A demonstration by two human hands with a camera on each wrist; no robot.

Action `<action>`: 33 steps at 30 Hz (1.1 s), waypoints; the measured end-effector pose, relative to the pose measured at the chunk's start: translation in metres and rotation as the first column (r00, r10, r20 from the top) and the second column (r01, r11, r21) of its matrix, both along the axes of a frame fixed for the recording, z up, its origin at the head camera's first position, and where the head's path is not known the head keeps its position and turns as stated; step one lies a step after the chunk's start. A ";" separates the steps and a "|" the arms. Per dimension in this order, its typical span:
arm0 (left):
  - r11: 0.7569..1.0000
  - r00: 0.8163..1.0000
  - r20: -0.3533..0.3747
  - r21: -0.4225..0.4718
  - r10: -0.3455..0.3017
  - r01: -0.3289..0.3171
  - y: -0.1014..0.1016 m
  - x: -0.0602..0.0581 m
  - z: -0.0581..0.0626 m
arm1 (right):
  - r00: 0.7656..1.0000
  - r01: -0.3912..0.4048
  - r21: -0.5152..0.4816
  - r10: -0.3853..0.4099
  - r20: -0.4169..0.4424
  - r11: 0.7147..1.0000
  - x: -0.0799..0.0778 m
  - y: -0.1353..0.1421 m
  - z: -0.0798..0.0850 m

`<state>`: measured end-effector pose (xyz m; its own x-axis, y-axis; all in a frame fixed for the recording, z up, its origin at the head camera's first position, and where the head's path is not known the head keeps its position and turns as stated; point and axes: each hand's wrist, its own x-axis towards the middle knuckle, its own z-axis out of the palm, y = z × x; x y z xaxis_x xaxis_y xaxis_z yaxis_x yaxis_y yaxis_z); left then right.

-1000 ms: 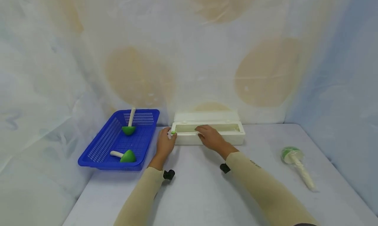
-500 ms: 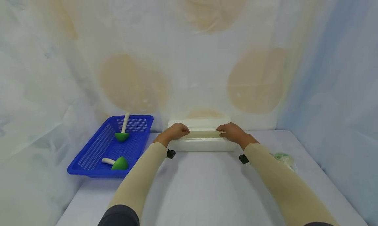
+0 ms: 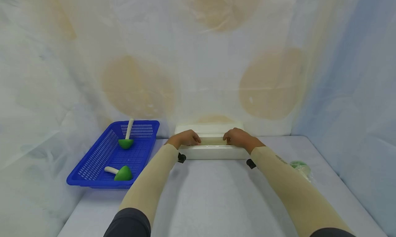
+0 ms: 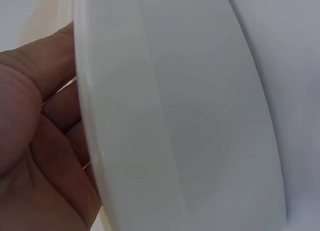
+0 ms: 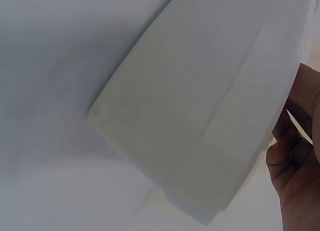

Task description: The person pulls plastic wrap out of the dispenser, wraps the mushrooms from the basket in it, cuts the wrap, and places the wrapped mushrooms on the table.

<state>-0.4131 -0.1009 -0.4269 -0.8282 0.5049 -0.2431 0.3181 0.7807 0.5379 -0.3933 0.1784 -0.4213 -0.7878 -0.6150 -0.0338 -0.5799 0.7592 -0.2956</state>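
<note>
A long white cling film dispenser box stands at the back of the table with its lid up against the wall. Between my hands, pale yellowish film shows in its opening. My left hand bends its fingers down over the left part of the opening, and my right hand does likewise at the right. Both seem to pinch the film's edge, though clear film at the fingertips is hard to make out. In the left wrist view, the box's front wall partly hides the fingers.
At the left, a blue basket holds two green dome-headed objects with white handles. A similar object in clear wrapping lies at the right, partly behind my right sleeve. White sheeting with tan circles surrounds the table.
My left hand has gone from the box's left end to its opening. My right hand moved right, then slightly back left. Both have lowered a little lately, and the head view has shifted.
</note>
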 end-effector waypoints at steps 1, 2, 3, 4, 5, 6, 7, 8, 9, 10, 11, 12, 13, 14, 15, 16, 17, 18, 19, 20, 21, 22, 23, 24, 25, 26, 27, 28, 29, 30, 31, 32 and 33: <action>1.000 1.000 0.001 0.007 -0.002 0.001 0.000 0.000 0.000 | 1.000 0.006 -0.001 -0.006 0.001 1.000 0.000 0.000 0.000; 1.000 1.000 -0.003 0.012 -0.006 0.006 0.000 0.000 0.001 | 1.000 0.014 -0.009 -0.014 0.006 1.000 -0.001 0.000 -0.001; 1.000 1.000 -0.009 0.016 -0.009 0.009 0.000 0.000 0.001 | 1.000 0.018 -0.019 -0.018 0.006 1.000 -0.001 -0.001 -0.001; 1.000 1.000 -0.014 0.020 -0.013 0.014 0.000 -0.001 0.000 | 1.000 0.017 -0.028 -0.017 0.000 0.999 -0.001 -0.001 -0.002; 1.000 1.000 -0.016 0.023 -0.014 0.015 -0.001 -0.001 -0.001 | 1.000 0.007 -0.038 -0.007 -0.008 0.999 -0.002 -0.002 -0.002; 0.999 1.000 -0.017 0.030 -0.015 0.016 -0.002 -0.002 -0.002 | 1.000 -0.007 -0.049 0.006 -0.021 0.999 -0.003 -0.003 -0.003; 0.999 1.000 -0.016 0.038 -0.013 0.013 -0.003 -0.002 -0.003 | 0.999 -0.014 -0.062 0.012 -0.039 0.998 -0.003 -0.004 -0.003; 0.999 1.000 -0.017 0.045 -0.011 0.012 -0.004 -0.003 -0.004 | 0.998 -0.023 -0.070 0.019 -0.059 0.997 -0.004 -0.005 -0.003; 0.999 1.000 -0.019 0.051 -0.013 0.014 -0.006 -0.003 -0.004 | 0.997 -0.027 -0.077 0.021 -0.071 0.997 -0.005 -0.006 -0.004; 0.998 1.000 -0.021 0.055 -0.017 0.019 -0.006 -0.004 -0.005 | 0.997 -0.026 -0.079 0.020 -0.077 0.997 -0.006 -0.007 -0.004; 0.998 0.999 -0.028 0.053 -0.019 0.020 -0.007 -0.003 -0.005 | 0.996 -0.024 -0.080 0.017 -0.087 0.997 -0.006 -0.008 -0.005; 0.999 0.999 -0.037 0.047 -0.019 0.020 -0.008 -0.003 -0.005 | 0.996 -0.009 -0.079 0.002 -0.091 0.997 -0.007 -0.009 -0.005; 0.999 0.999 -0.049 0.038 -0.015 0.017 -0.008 -0.003 -0.004 | 0.995 0.008 -0.076 -0.016 -0.098 0.997 -0.007 -0.009 -0.006; 1.000 0.998 -0.063 0.026 -0.014 0.016 -0.009 -0.002 -0.004 | 0.995 0.024 -0.071 -0.030 -0.092 0.997 -0.007 -0.009 -0.007; 1.000 0.997 -0.075 0.014 -0.010 0.011 -0.009 -0.001 -0.003 | 0.995 0.040 -0.066 -0.046 -0.088 0.997 -0.006 -0.009 -0.007; 1.000 0.996 -0.087 0.001 -0.001 0.002 -0.010 0.000 -0.003 | 0.995 0.059 -0.065 -0.064 -0.080 0.996 -0.006 -0.009 -0.007; 1.000 0.995 -0.100 -0.012 0.008 -0.009 -0.011 0.001 -0.003 | 0.994 0.078 -0.067 -0.083 -0.074 0.995 -0.005 -0.009 -0.007; 1.000 0.994 -0.110 -0.020 0.015 -0.017 -0.013 0.003 -0.003 | 0.993 0.096 -0.069 -0.100 -0.063 0.993 -0.004 -0.009 -0.007; 0.999 0.993 -0.119 -0.026 0.021 -0.024 -0.014 0.003 -0.003 | 0.992 0.110 -0.075 -0.115 -0.056 0.991 -0.003 -0.008 -0.008; 0.999 0.992 -0.126 -0.029 0.024 -0.028 -0.015 0.004 -0.003 | 0.991 0.119 -0.082 -0.124 -0.048 0.989 -0.002 -0.008 -0.008; 0.999 0.991 -0.134 -0.032 0.027 -0.032 -0.017 0.005 -0.003 | 0.991 0.124 -0.091 -0.128 -0.040 0.988 -0.001 -0.007 -0.008; 0.999 0.989 -0.144 -0.034 0.026 -0.031 -0.018 0.006 -0.004 | 0.990 0.131 -0.101 -0.134 -0.032 0.986 0.000 -0.006 -0.009; 0.999 0.988 -0.150 -0.037 0.025 -0.031 -0.019 0.006 -0.004 | 0.990 0.131 -0.108 -0.135 -0.033 0.985 0.001 -0.006 -0.010; 0.999 0.987 -0.157 -0.040 0.025 -0.032 -0.020 0.007 -0.004 | 0.991 0.128 -0.115 -0.133 -0.034 0.985 0.001 -0.005 -0.011; 0.998 0.985 -0.169 -0.049 0.020 -0.028 -0.021 0.007 -0.003 | 0.991 0.125 -0.123 -0.130 -0.036 0.984 0.002 -0.004 -0.012; 0.998 0.984 -0.178 -0.057 0.016 -0.027 -0.022 0.008 -0.003 | 0.991 0.120 -0.131 -0.126 -0.039 0.984 0.002 -0.003 -0.013; 0.998 0.982 -0.187 -0.065 0.010 -0.022 -0.023 0.008 -0.002 | 0.991 0.117 -0.136 -0.123 -0.042 0.984 0.003 -0.002 -0.014; 0.997 0.981 -0.196 -0.077 0.000 -0.015 -0.024 0.009 0.000 | 0.992 0.109 -0.137 -0.117 -0.052 0.985 0.003 -0.001 -0.014; 0.996 0.978 -0.207 -0.094 -0.010 -0.010 -0.025 0.010 0.001 | 0.992 0.108 -0.136 -0.116 -0.056 0.985 0.003 0.000 -0.014; 0.993 0.975 -0.221 -0.115 -0.028 0.003 -0.026 0.010 0.003 | 0.992 0.104 -0.134 -0.113 -0.062 0.986 0.004 0.001 -0.014; 0.991 0.973 -0.228 -0.134 -0.041 0.010 -0.028 0.010 0.004 | 0.991 0.105 -0.129 -0.114 -0.066 0.986 0.004 0.002 -0.014; 0.989 0.972 -0.229 -0.149 -0.049 0.015 -0.029 0.011 0.006 | 0.991 0.103 -0.119 -0.112 -0.072 0.988 0.005 0.002 -0.014; 0.986 0.971 -0.233 -0.165 -0.059 0.020 -0.031 0.011 0.007 | 0.991 0.106 -0.117 -0.115 -0.067 0.987 0.006 0.003 -0.014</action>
